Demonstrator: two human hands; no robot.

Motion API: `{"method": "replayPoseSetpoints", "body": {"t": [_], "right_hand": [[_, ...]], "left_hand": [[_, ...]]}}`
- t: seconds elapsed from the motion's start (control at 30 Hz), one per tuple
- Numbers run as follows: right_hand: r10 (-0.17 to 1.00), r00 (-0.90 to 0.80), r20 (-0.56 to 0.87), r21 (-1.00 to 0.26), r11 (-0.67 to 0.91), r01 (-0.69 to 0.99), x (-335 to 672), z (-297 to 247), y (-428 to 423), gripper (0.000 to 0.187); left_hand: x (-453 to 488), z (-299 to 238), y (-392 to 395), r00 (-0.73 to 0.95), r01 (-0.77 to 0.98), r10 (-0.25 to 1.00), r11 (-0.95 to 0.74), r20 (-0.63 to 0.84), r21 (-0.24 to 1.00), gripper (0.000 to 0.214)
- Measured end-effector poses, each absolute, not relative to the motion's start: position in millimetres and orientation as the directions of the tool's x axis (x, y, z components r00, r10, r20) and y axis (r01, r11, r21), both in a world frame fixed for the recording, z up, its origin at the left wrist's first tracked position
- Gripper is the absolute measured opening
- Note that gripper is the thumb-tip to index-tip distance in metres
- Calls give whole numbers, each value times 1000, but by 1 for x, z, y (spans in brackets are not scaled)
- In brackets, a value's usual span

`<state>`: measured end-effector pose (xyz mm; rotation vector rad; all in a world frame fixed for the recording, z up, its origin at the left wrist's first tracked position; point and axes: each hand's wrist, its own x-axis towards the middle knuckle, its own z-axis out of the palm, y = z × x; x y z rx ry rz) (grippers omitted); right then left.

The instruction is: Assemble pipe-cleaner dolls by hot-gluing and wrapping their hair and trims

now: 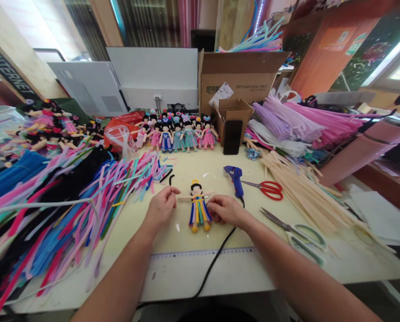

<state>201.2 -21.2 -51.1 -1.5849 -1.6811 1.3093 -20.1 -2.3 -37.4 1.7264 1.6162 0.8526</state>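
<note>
A small pipe-cleaner doll [200, 210] lies face up on the table in front of me, with black hair, a yellow crown, a striped skirt of blue, yellow, green and pink strips, and yellow shoes. My left hand [162, 205] is closed, thumb and forefinger pinched at the tip of the doll's outstretched arm. On the other side my right hand [227, 209] has its fingers curled against the skirt's edge; its lower fingertips are partly hidden. Just beyond the right hand lies a blue hot glue gun [234, 180], its black cord running under that wrist.
Red-handled scissors [269, 189] and green-handled scissors [297, 235] lie at right, beside beige pipe cleaners [297, 192]. Coloured pipe cleaners [86, 201] heap the left side. Finished dolls [183, 134] stand behind, near a phone [231, 137]. A ruler [200, 254] lies in front.
</note>
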Motion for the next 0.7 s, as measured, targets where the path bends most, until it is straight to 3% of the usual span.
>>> {"method": "replayPoseSetpoints", "body": {"t": [0.27, 0.4, 0.53, 0.7], "right_hand": [[933, -276, -232, -834, -45, 549, 191, -40, -6, 26], [948, -245, -204, -848, -46, 528, 187, -51, -8, 25], [975, -198, -99, -937, -25, 347, 187, -53, -11, 18], [980, -195, -43, -998, -33, 58, 186, -45, -10, 24]], "left_hand": [[-2, -36, -15, 251, 496, 955, 14, -158, 868, 31], [1, -36, -15, 255, 447, 955, 19, -148, 894, 33], [1, -34, -12, 213, 291, 959, 122, -189, 949, 38], [2, -26, -12, 160, 39, 977, 139, -144, 990, 33]]}}
